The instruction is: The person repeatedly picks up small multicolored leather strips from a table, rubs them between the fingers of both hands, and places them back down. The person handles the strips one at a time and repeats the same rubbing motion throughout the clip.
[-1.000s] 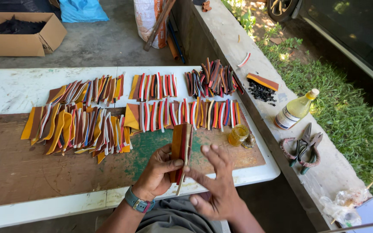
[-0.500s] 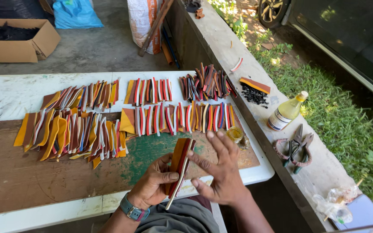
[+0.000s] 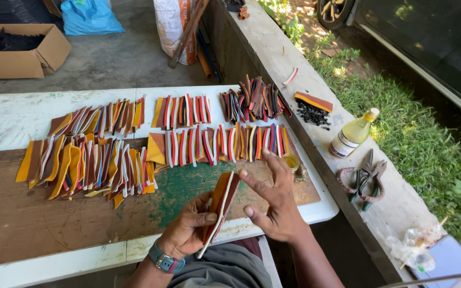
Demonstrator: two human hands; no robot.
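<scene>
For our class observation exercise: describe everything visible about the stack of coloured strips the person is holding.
The stack of flat orange, dark red and cream strips, seemingly leather or rubber sheet, stands on edge, tilted, above the table's near rim. The left hand grips its lower part, thumb across the front. The right hand is spread open beside it; one fingertip reaches its top corner, though contact is unclear. The layers look pressed together, edges roughly aligned.

Bright daylight floods the scene, hard and even. Sun hits the grass and the concrete ledge full on, washing the ledge pale. The white table sits in softer shade, yet its top glares lightly. Shadows stay short and soft under the right hand. That hand's fingers blur a touch. Straight lines bow towards the corners, wide-lens style, and the dark car top right goes nearly black.
</scene>
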